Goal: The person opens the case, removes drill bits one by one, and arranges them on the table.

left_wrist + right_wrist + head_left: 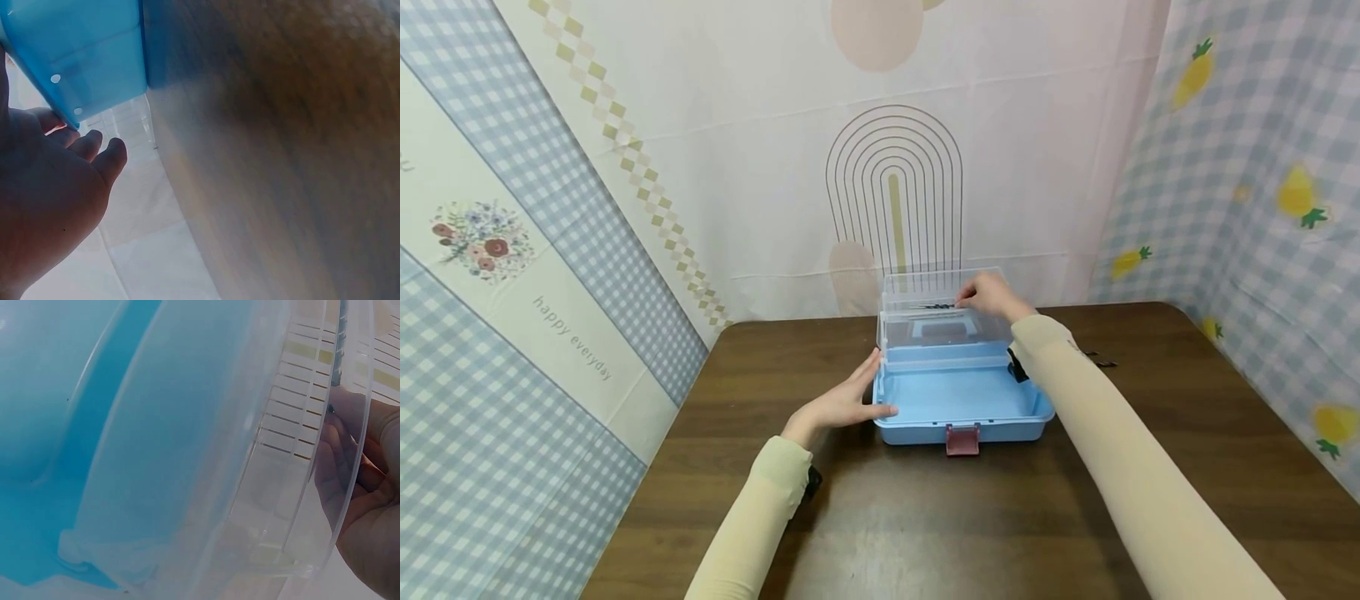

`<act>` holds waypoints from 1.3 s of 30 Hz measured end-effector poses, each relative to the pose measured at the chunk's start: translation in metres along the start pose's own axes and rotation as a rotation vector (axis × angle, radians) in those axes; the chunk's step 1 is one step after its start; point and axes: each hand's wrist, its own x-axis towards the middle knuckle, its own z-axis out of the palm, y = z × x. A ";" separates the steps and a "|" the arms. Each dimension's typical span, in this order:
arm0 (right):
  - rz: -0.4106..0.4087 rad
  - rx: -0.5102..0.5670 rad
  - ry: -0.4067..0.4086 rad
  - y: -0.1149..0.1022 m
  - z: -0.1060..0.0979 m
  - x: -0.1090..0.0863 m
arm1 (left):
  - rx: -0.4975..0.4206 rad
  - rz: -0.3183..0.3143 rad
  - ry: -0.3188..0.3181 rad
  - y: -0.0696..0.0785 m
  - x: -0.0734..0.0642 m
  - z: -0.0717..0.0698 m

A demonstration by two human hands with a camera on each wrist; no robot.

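A light blue toolbox (962, 432) stands with its lid raised, a clear tray (895, 317) lifted at the back and a dark pink latch (962, 441) in front. My left hand (842, 402) rests against its left side, fingers straight and thumb over the front corner. In the left wrist view, the fingertips (111, 157) are at the box's edge. My right hand (990, 296) pinches a dark, spiral-fluted drill bit (339, 350) over the tray's right part. It points left, and part of it is hidden behind clear plastic and fingers.
More thin dark bits (1105, 363) lie on the brown wooden table (925, 517) right of the box, partly behind the right sleeve. A patterned cloth (760, 167) hangs behind the table, with checked cloths on both sides.
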 end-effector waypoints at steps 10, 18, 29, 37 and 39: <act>-0.015 0.002 -0.007 0.003 -0.001 0.000 | 0.006 -0.008 0.008 0.003 -0.001 0.001; -0.013 0.036 -0.014 0.012 -0.002 -0.001 | 0.023 -0.008 0.007 0.002 0.000 0.006; 0.030 0.110 0.015 0.026 -0.021 -0.005 | 0.035 -0.025 0.017 0.004 0.005 0.001; 0.004 0.128 0.045 0.041 -0.036 -0.013 | 0.038 -0.033 0.028 0.001 0.011 0.005; -0.013 0.123 0.058 0.046 -0.039 -0.015 | 0.038 -0.035 0.029 0.001 0.012 0.006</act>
